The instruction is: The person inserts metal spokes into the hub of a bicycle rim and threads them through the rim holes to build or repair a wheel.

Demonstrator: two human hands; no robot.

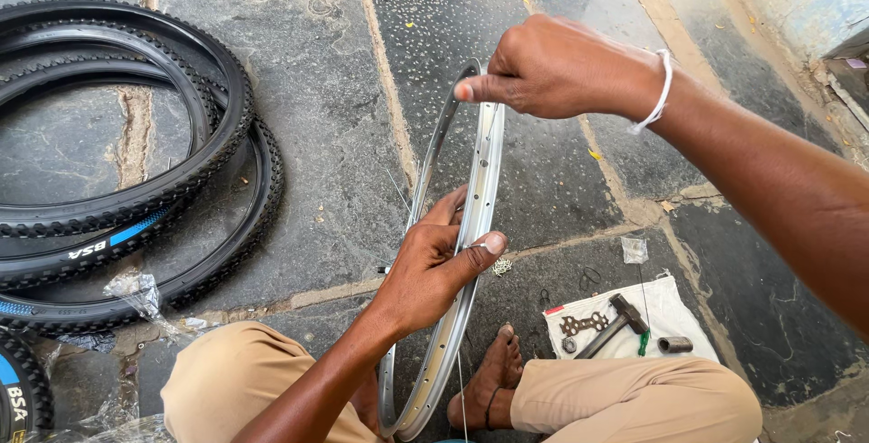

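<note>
A silver bicycle wheel rim (481, 185) with spoke holes stands upright between my knees, edge-on to the camera. My left hand (433, 266) grips its near side, thumb pressed across the rim's inner channel. My right hand (552, 67) is closed on the rim's top edge, thumb pointing left. A thin spoke (398, 191) pokes out to the left of the rim, near my left hand. My bare foot (493, 380) rests on the floor just right of the rim's lower part.
Several black knobby bicycle tyres (127, 162) are stacked at the left on the stone floor. On a white cloth (674, 303) at the right lie a hammer (615, 321), a flat multi-hole wrench (584, 323) and a small metal cylinder (674, 344). A heap of spoke nipples (501, 266) lies beside the rim.
</note>
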